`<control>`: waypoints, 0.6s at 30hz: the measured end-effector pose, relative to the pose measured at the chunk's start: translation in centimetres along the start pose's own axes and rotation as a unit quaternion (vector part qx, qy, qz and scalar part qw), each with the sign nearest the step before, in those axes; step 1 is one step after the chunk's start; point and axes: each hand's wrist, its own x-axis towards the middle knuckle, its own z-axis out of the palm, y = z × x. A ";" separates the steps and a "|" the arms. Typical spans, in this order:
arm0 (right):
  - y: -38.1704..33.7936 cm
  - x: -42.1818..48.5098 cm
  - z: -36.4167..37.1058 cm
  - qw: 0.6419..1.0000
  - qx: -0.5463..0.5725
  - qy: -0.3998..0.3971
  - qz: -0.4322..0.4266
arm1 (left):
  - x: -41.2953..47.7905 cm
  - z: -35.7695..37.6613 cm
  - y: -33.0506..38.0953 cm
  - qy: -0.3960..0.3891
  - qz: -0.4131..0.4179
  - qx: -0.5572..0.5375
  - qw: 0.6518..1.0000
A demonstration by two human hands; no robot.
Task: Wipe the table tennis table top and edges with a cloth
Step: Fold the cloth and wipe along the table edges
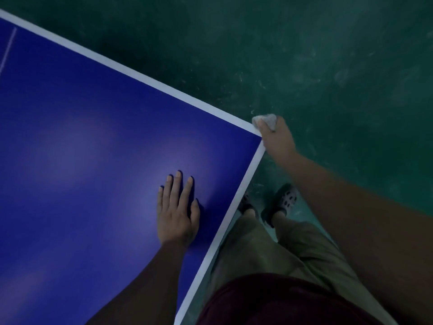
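A blue worktop [82, 137] with white edge lines stands on a scuffed green floor [328, 55]. The right hand [276, 139] holds a cloth [264, 120] in its grip at the corner; the left hand [177, 207] lies flat, fingers straight.

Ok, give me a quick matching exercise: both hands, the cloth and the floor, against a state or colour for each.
Things:
1. left hand
2. right hand
3. cloth
4. floor

States:
A. green
B. flat on the table
C. whitish, bunched
D. grips the cloth at the table's corner

Pairs: 1-B, 2-D, 3-C, 4-A
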 end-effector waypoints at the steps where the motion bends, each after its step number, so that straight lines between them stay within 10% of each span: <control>1: -0.4 0.3 -1.3 0.995 -0.050 -0.074 -0.037 | 0.0 0.0 0.0 0.006 -0.003 -0.001 1.000; 5: -2.0 1.5 -4.8 0.939 -0.191 -0.266 -0.105 | 0.1 0.2 0.3 0.025 -0.041 0.012 0.999; 18: -10.3 11.0 10.0 0.889 -0.250 -0.351 -0.153 | 7.3 2.1 5.5 0.110 -0.433 0.023 0.894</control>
